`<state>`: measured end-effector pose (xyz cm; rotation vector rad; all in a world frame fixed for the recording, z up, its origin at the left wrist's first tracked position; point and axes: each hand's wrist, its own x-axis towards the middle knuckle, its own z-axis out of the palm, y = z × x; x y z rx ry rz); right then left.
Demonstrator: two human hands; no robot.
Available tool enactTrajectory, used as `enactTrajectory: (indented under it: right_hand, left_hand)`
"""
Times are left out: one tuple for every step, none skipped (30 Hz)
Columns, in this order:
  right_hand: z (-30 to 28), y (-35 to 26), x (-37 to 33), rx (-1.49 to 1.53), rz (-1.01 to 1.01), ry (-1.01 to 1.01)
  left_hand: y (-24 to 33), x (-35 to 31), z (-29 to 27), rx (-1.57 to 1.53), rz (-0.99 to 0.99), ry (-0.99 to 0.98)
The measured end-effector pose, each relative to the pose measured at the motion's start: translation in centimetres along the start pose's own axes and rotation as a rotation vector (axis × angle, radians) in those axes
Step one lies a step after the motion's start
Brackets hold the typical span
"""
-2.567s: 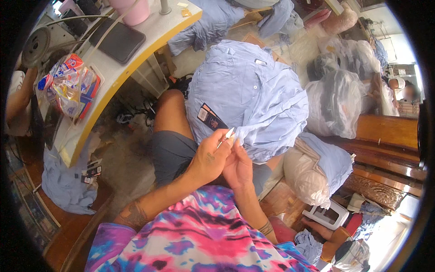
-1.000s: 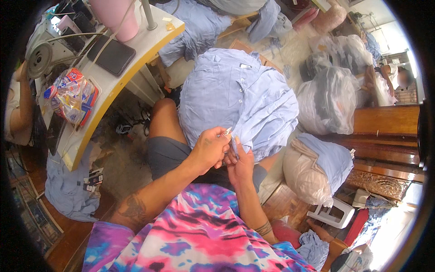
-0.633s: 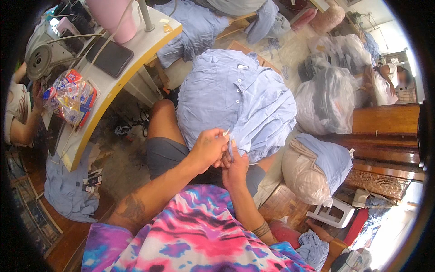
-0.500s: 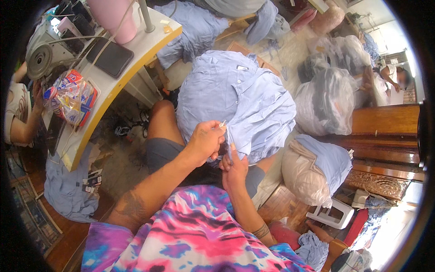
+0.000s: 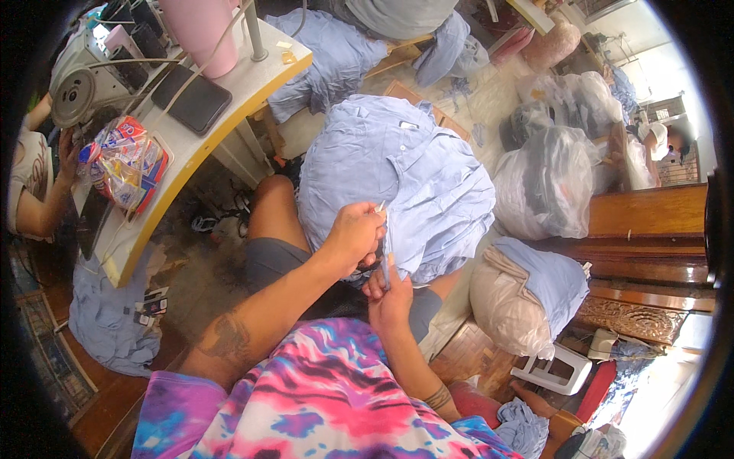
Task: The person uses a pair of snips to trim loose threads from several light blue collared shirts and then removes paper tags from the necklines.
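A rounded heap of light blue button-up shirts (image 5: 348, 153) rests in front of me between my knees, the top one showing its placket and a small label. My left hand (image 5: 355, 236) is closed at the placket's edge, and a small white-tipped thing (image 5: 380, 206) pokes up from its fingers; its kind is unclear. Just below and to the right, my right hand (image 5: 391, 300) pinches the near edge of the top shirt, thumb pointing up. Something dark shows between the two hands, too small to name.
At left stands a white table (image 5: 264, 73) with a yellow edge, carrying a phone (image 5: 191, 98), a pink tumbler (image 5: 205, 34) and snack packets (image 5: 126, 164). A person sits beyond it. Clear plastic bags (image 5: 547, 180), a cloth-topped bundle (image 5: 512, 294) and a white stool (image 5: 556, 369) are at right.
My hands keep their hold at the shirt's edge; the right hand has shifted slightly toward me. The surroundings have moved a little in view.
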<state>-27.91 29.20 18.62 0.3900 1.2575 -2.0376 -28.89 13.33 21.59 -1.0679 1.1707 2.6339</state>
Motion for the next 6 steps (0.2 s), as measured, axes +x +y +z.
enactTrajectory:
  right_hand:
    - [-0.4, -0.1, 0.3, 0.031, 0.013, -0.001]
    - [-0.8, -0.1, 0.4, 0.018, 0.035, 0.001]
    - [-0.7, -0.3, 0.6, 0.005, 0.055, -0.004]
    - [-0.6, -0.5, 0.7, -0.007, 0.074, -0.007]
    - [-0.4, -0.9, 0.9, 0.033, 0.067, -0.075]
    - [0.0, -1.6, 0.9, 0.075, 0.057, -0.137]
  left_hand:
    - [0.2, -0.4, 0.2, 0.052, 0.044, 0.004]
    - [0.1, -0.8, 0.3, 0.105, 0.087, 0.007]
    - [-0.1, -0.8, 0.3, 0.172, 0.155, 0.003]
    - [-0.7, -0.7, 0.1, 0.241, 0.223, -0.002]
    - [-1.3, -0.5, -0.2, 0.31, 0.29, -0.007]
    - [-1.2, -0.4, -0.1, 0.313, 0.293, -0.014]
